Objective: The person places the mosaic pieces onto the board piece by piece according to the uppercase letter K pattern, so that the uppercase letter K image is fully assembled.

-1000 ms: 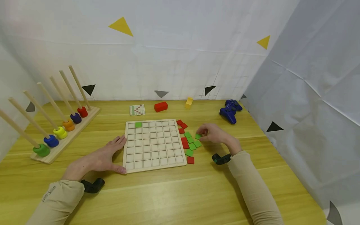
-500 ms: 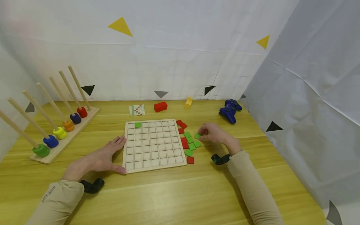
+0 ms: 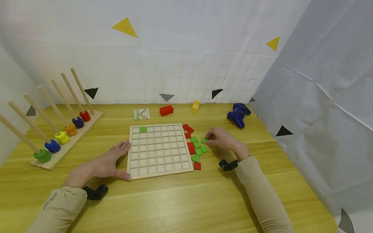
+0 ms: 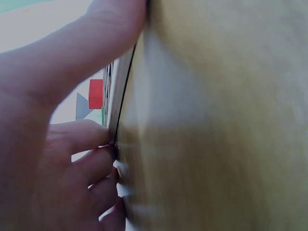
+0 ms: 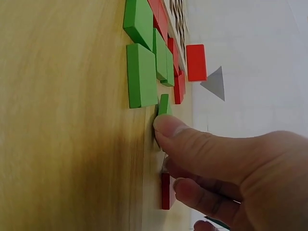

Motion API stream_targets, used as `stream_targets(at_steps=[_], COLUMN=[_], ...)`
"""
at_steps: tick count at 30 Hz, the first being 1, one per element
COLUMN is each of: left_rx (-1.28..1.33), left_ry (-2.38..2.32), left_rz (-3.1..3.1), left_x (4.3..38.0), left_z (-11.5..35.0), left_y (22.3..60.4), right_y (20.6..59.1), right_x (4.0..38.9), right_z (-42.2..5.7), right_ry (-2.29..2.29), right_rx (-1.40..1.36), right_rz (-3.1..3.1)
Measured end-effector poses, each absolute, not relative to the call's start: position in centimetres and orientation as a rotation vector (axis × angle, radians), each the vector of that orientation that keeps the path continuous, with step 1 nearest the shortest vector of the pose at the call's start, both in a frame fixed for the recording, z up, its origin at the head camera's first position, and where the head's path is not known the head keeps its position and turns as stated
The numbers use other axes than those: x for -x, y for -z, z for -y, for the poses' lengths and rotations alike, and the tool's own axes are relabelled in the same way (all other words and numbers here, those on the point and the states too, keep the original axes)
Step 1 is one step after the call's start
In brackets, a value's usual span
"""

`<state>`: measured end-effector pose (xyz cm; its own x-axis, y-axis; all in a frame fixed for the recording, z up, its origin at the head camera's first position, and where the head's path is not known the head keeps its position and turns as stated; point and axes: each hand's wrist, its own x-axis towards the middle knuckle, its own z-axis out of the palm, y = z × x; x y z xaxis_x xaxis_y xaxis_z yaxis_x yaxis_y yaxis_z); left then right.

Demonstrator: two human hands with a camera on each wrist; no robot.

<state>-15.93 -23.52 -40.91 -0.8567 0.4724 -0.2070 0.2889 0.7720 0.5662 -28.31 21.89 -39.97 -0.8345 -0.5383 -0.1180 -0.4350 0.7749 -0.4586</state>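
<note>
A light wooden grid board [image 3: 156,175] lies on the table, with one green tile [image 3: 143,129] in its top row. My left hand [image 3: 103,161] rests along the board's left edge, thumb at the near corner and fingers spread further up; the left wrist view shows the fingertips against that edge. Right of the board, my right hand [image 3: 222,138] pinches a green tile [image 3: 203,140] low over the table. In the right wrist view the thumb covers part of this tile [image 5: 164,104]. Several loose green tiles [image 3: 199,151] and red tiles [image 3: 191,148] lie between that hand and the board.
Behind the board are a small pattern card [image 3: 141,114], a red block [image 3: 166,110] and a yellow piece [image 3: 195,106]. A blue game controller [image 3: 239,115] sits at the back right. A peg stand [image 3: 70,139] with coloured rings stands at the left. A red tile [image 5: 167,191] lies beneath the right fingers.
The green tile at my right fingertips has shifted very slightly left and away from me. My left hand and the board stay in place.
</note>
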Motion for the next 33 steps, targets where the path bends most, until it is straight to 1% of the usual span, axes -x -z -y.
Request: stream_targets(at_steps=[16,20,24,28,33], left_rx=[-0.593,-0.599,-0.594,-0.600,-0.606], left_ry=[-0.742,-0.757,-0.773,-0.773,-0.762], left_rz=[-2.635,-2.624,-2.617,-2.625,-2.626], left_x=[16.0,15.9,15.8,15.9,16.0], left_z=[23.5,23.4,23.4,23.5,23.4], left_y=[40.9,40.9,40.9,41.0,40.9], right_y=[39.6,39.3,38.4,37.4,37.1], right_x=[28.0,27.7,27.4,27.4,27.5], right_z=[-21.8,-21.4,-20.3,-18.6,-15.9], right_ry=[0.690,0.715,0.736,0.713,0.655], right_rx=[0.819,0.895,0.984,0.993,1.030], right_rz=[-2.717,-2.717,-2.710,-2.699,-2.696])
